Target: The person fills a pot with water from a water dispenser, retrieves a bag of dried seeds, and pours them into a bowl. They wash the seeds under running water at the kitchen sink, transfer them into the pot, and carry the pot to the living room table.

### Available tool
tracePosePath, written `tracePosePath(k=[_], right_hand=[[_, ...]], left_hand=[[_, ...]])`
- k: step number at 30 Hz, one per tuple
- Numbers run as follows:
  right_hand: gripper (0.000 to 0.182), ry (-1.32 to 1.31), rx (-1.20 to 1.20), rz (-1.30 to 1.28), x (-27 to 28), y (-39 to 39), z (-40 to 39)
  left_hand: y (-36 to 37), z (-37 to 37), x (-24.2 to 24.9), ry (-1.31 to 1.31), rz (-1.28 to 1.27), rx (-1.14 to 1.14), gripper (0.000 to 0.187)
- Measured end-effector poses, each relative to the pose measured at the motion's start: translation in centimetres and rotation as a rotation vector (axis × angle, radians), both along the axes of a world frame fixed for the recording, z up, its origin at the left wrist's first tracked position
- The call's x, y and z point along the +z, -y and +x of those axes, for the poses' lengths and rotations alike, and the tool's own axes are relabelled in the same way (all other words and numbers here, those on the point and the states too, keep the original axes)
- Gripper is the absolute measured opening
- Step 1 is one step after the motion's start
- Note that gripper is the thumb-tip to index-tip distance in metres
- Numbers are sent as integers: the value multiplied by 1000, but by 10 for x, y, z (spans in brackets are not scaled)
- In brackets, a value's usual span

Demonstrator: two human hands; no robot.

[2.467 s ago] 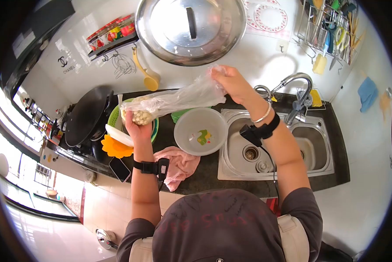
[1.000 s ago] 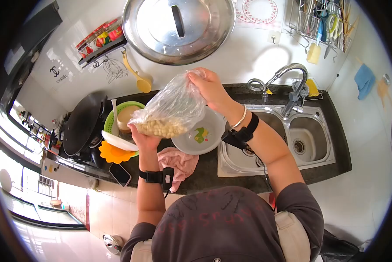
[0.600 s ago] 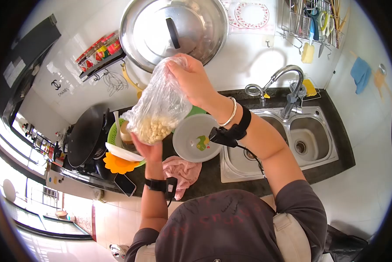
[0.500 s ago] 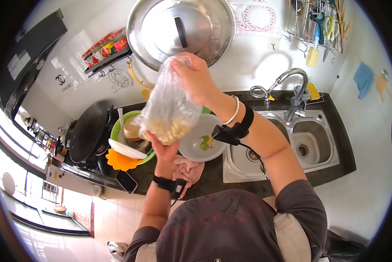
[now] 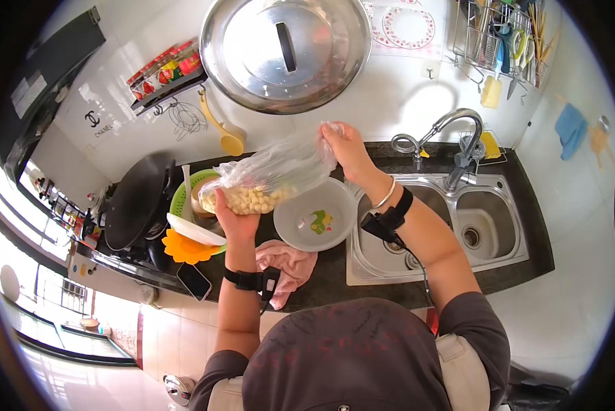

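A clear plastic bag [image 5: 283, 168] is stretched sideways between my hands, with pale yellow bean-like pieces [image 5: 249, 200] gathered at its left end. My left hand [image 5: 235, 220] holds that full end from below, the thumb in front and most fingers hidden behind the bag. Pinched in my right hand [image 5: 347, 148] is the other end, higher and to the right. Just below and to the right of the bag stands a white basin [image 5: 290, 226] with a green cartoon print on its bottom. Nothing else shows inside the basin.
A green basket [image 5: 179, 202] with dishes, a white bowl [image 5: 194, 230] and an orange flower-shaped piece [image 5: 187, 248] sit left. Near them are a black wok [image 5: 140, 205], a phone [image 5: 194, 281] and a pink cloth [image 5: 290, 266]. The double sink [image 5: 383, 267] is right.
The bag has tipped from nearly upright to almost level. My right hand has moved down and right with its upper end, and my left hand has shifted slightly left and up.
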State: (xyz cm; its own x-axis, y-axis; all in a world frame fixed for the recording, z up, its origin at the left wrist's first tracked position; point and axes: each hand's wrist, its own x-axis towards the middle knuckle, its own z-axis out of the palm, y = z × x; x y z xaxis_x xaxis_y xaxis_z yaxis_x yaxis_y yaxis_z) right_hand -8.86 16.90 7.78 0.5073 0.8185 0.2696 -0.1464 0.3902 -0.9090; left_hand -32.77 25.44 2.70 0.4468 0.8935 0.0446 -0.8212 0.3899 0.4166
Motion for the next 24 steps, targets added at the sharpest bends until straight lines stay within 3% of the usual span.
tracePosePath(k=[6, 14, 16, 24], right_hand=[[19, 15, 137, -204, -45, -4, 17], [23, 30, 135, -372, -85, -13, 9], [24, 71, 165, -541, -96, -16, 11], [21, -58, 168, -468, -108, -15, 11]], left_hand=[[-18, -15, -11, -198, -3, 67, 50], [-20, -26, -18, -170, -14, 28, 46], [-17, -26, -14, -162, -60, 33, 47], [-11, -28, -1, -147, 23, 32, 46]])
